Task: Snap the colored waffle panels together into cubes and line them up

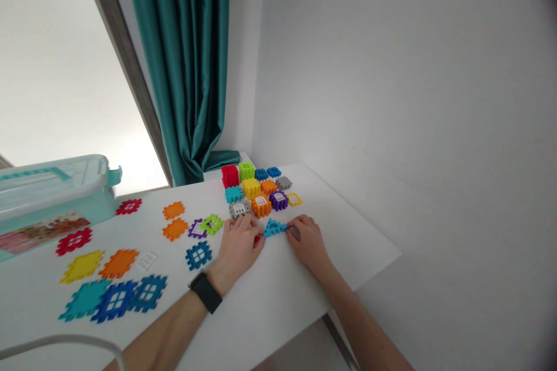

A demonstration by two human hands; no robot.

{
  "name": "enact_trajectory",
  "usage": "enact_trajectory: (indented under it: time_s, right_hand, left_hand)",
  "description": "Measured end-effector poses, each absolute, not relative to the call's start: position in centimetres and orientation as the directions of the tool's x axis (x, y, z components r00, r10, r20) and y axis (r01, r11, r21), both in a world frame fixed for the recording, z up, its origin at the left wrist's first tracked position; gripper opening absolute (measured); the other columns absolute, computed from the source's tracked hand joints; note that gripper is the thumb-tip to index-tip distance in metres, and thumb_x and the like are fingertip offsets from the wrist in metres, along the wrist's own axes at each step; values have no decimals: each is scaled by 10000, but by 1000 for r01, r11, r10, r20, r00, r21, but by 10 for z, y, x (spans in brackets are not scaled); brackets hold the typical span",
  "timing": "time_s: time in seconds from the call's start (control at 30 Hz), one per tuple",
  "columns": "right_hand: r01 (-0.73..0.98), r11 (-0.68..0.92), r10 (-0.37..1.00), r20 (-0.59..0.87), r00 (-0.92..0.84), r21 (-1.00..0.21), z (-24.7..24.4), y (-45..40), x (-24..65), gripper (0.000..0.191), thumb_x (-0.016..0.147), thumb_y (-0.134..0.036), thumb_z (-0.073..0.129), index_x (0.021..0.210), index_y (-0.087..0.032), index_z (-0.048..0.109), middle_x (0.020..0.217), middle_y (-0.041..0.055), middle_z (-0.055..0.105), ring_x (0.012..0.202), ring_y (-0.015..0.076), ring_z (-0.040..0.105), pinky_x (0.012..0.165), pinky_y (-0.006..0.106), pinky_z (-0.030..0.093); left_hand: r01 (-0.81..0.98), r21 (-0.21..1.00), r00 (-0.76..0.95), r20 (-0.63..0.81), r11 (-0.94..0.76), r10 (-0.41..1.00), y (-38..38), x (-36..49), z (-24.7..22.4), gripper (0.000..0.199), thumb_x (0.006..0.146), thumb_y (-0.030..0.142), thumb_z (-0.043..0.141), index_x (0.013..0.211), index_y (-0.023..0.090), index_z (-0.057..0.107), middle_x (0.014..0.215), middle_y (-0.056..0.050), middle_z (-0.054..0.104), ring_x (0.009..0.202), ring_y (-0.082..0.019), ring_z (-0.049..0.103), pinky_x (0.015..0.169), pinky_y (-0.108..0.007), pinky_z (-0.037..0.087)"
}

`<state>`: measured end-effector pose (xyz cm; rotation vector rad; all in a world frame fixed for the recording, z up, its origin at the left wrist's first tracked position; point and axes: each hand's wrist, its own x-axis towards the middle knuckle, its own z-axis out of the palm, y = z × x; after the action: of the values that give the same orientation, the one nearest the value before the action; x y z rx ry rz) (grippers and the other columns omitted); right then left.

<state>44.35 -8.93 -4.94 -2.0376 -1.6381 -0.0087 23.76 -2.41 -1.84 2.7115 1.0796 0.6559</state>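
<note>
A small light-blue triangular stack of interlocking plastic tiles (pixel 274 228) sits on the white table between my two hands. My left hand (pixel 238 243), with a dark watch on its wrist, has its thumb and fingers closed at the stack's left corner. At the right corner, my right hand (pixel 308 239) pinches the same stack between thumb and fingertips. Just beyond stand sorted stacks of square tiles: an orange stack (pixel 261 206), a purple stack (pixel 279 200) and a grey stack (pixel 239 209) nearest, with a yellow stack (pixel 251 187) and a red stack (pixel 230 175) farther back.
Loose tiles lie to the left, among them a blue window tile (pixel 199 255), an orange tile (pixel 118 264) and a teal tile (pixel 85 299). A lidded teal box (pixel 56 197) stands at far left. A wall (pixel 391 127) borders the table's right side; a cable (pixel 65 338) crosses bottom left.
</note>
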Motion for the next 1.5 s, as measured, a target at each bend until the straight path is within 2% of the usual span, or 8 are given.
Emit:
enact_trajectory:
  time_s: [0.23,0.4,0.6,0.7,1.13,1.43,1.5]
  right_hand:
    - [897,-76,895,366,253,-435,-51,-90,444,113,855,-183,590,934,-211,665,1020,87,647,1023,264,570,903,404,445]
    - [871,7,858,450,248,-492,-47,-94,442,171,867,-194,578,1022,-208,648,1064,99,638,1055,273,562,932,439,460]
    - [841,69,832,496,248,-536,-40,-100,422,159,914,-226,522,1005,-211,652,1054,100,636,1044,262,562,946,449,442]
    - [837,110,837,504,212,-536,-35,-98,405,155,911,-230,525,997,-212,652,1047,94,638,1035,258,565,962,453,427]
    - [820,360,837,542,-73,-445,-15,-68,317,173,897,-174,525,994,-224,659,1094,87,622,1099,257,550,1006,445,415]
    - [772,493,844,435,-313,-402,-5,-46,258,170,898,-171,575,1037,-225,656,1123,80,631,1120,256,531,1004,445,412]
    - [760,531,832,402,-383,-375,-3,-41,247,166,893,-163,592,1033,-220,660,1119,72,640,1126,252,529,1021,450,398]
  left_hand:
    - [648,288,621,336,-705,708,-26,235,-8,103,881,311,661,892,233,727,1071,-51,656,990,-245,594,890,-445,367]
    - [634,259,627,378,-728,681,-27,232,-4,113,903,303,630,905,232,719,1076,-61,650,1001,-246,587,888,-436,375]
    - [628,255,628,392,-735,673,-30,226,4,106,896,309,639,917,229,706,1039,-57,636,1025,-253,578,889,-424,370]
    - [643,214,635,388,-735,668,-31,214,10,136,905,330,619,905,223,703,1034,-64,630,1008,-260,568,878,-434,371]
    - [746,130,578,361,-653,732,-24,107,20,168,946,284,530,955,221,685,1036,-73,649,998,-253,578,855,-413,385]
    - [824,116,495,327,-554,805,-18,27,16,166,928,239,519,924,214,683,972,-73,658,924,-242,598,831,-395,395]
    - [783,130,558,285,-608,780,-17,12,13,170,932,237,520,967,221,685,997,-66,656,930,-230,602,832,-379,402]
